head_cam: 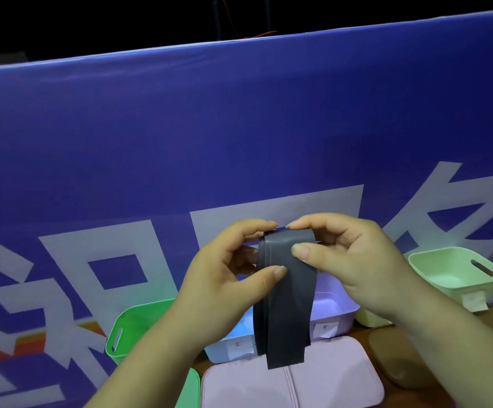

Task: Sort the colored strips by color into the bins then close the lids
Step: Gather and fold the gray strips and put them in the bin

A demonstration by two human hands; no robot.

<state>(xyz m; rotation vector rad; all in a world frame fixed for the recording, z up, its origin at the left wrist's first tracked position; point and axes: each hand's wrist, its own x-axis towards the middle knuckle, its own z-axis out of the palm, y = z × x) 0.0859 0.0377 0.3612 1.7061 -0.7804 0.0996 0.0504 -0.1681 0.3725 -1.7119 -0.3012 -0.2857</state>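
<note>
this looks like a staged recording or exhibition booth: a big blue printed banner [239,128] with large white characters stands as backdrop behind a brown table [361,331], where paper-labelled pastel plastic bins [133,322] sit in a row, and the room beyond is dark.

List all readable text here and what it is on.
Blue fabric banner: large white characters, cropped and partly behind the dark grey strip; none reads whole.
White paper tag on lavender plastic bin: handwriting, too small.
White paper tag on pale blue plastic bin: handwriting, too blurred.
Paper tag on pale green plastic bin: no writing visible.
</note>
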